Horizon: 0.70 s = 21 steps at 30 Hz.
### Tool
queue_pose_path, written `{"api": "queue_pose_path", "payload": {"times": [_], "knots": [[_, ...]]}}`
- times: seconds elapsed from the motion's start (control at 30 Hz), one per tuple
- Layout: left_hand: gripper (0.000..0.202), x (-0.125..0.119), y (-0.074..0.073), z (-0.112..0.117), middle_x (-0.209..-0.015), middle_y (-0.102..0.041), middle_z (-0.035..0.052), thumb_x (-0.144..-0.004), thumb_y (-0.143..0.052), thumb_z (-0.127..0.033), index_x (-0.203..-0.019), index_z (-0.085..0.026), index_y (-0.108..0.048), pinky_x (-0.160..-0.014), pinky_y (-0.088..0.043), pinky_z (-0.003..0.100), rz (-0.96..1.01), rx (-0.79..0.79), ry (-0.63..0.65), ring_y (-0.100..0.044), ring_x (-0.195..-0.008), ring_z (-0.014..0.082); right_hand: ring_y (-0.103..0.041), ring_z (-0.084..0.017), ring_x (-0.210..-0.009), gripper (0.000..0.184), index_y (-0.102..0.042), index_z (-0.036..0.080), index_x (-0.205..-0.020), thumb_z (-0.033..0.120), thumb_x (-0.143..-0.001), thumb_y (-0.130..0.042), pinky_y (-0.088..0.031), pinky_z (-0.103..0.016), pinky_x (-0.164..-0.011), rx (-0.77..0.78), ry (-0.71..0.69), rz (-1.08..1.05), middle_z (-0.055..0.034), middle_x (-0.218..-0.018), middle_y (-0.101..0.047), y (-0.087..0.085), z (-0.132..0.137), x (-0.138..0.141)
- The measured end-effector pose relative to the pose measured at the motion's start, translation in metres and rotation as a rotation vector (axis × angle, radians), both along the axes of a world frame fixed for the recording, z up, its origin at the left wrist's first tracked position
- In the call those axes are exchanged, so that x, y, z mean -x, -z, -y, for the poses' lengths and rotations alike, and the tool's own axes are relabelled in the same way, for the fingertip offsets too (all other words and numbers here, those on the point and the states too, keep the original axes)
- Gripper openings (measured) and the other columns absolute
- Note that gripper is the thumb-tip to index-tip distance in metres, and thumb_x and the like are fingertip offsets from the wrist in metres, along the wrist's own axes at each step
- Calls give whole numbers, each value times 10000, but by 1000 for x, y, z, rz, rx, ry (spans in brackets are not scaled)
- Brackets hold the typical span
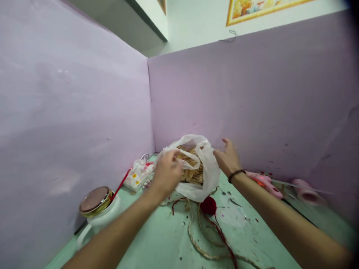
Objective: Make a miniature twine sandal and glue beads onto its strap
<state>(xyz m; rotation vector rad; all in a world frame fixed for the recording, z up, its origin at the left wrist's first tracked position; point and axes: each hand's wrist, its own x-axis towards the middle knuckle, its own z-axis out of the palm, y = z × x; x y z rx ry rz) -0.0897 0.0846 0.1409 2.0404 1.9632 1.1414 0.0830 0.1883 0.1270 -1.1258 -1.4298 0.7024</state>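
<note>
A white plastic bag [211, 170] stands on the green tabletop with its mouth open, and dry, tan, strip-like material [193, 175] shows inside. My left hand [168, 172] is at the bag's left side, slightly blurred, its fingers curled around the edge near a handle loop. On the far right side, my right hand [229, 158] has its fingers apart, with one fingertip close to or touching the bag's rim. A black band circles the right wrist. Just in front of the bag lies a dark red yarn ball [208, 206], its strands trailing toward me.
Twisted rope [196, 246] curves across the tabletop [157, 243]. A white mug [103, 216] with a gold-rimmed lid [95, 201] stands left, near a white packet [137, 177]. A pink glue gun [266, 183] and pink spool [307, 192] lie right. Lilac walls [238, 93] enclose the back and left.
</note>
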Motion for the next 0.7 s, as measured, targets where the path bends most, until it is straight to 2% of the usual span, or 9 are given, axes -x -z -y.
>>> {"api": "queue_pose_path", "payload": {"times": [0.03, 0.07, 0.13, 0.17, 0.23, 0.3, 0.43, 0.57, 0.7], "knots": [[267, -3, 13, 21, -974, -663, 52, -824, -379, -207, -1002, -169, -573, -718, -468, 214, 7, -87, 107, -613, -854, 135, -292, -261, -1240, 538, -403, 211, -1193, 112, -689, -565, -283, -420, -990, -63, 1, 25, -101, -1323, -371, 2, 18, 2], [228, -6, 30, 40, -808, -680, 23, -817, -382, -173, -878, -184, -600, -642, -470, 202, -35, -186, 224, -621, -725, 117, -351, -244, -1205, 496, -461, 226, -1130, 97, -662, -562, -303, -384, -983, -146, -61, 82, -77, -1266, -441, 6, 37, 5], [225, -9, 69, 68, -537, -603, -14, -769, -373, -116, -737, -176, -588, -444, -394, 195, -210, -466, 396, -556, -472, 100, -519, -234, -1033, 363, -543, 215, -1036, 127, -685, -521, -413, -368, -876, -326, -511, 491, -77, -1099, -576, 24, 68, 15], [222, -10, 87, 77, -409, -506, -37, -741, -372, -109, -634, -184, -551, -333, -280, 207, -290, -626, 431, -457, -339, 88, -568, -216, -968, 357, -559, 229, -1043, 142, -700, -508, -439, -360, -847, -310, -701, 669, -59, -1027, -624, 36, 77, 21], [220, -7, 117, 82, -362, -443, -43, -685, -369, -74, -552, -200, -490, -301, -190, 246, -390, -664, 353, -391, -281, 96, -579, -222, -993, 362, -560, 247, -1104, 212, -749, -496, -352, -448, -957, -261, -852, 1012, -50, -1023, -659, 58, 78, 33], [201, -2, 135, 79, -369, -443, -44, -641, -367, -61, -558, -203, -482, -302, -181, 254, -397, -612, 309, -387, -277, 101, -465, -262, -1165, 385, -527, 255, -1183, 335, -817, -437, -195, -546, -1025, -219, -714, 1283, -63, -1148, -623, 73, 58, 42], [196, 10, 152, 69, -392, -461, -46, -590, -367, -49, -587, -201, -489, -311, -195, 246, -348, -570, 280, -402, -291, 99, -169, -351, -1321, 519, -354, 220, -1341, 406, -857, -335, 18, -675, -972, -171, -405, 1398, -99, -1437, -302, 78, -17, 51], [181, 19, 168, 64, -374, -435, -55, -582, -380, -46, -546, -207, -454, -317, -163, 250, -341, -535, 242, -374, -278, 92, -142, -336, -1327, 522, -298, 244, -1362, 381, -858, -314, 23, -699, -948, -121, -189, 1461, -57, -1459, -258, 71, -73, 61], [167, 23, 184, 63, -380, -442, -54, -643, -434, -71, -537, -200, -441, -320, -143, 257, -344, -501, 243, -364, -282, 87, -165, -309, -1320, 504, -289, 211, -1363, 325, -872, -282, -20, -671, -971, -114, -67, 1497, -68, -1457, -264, 80, -76, 77]]}}
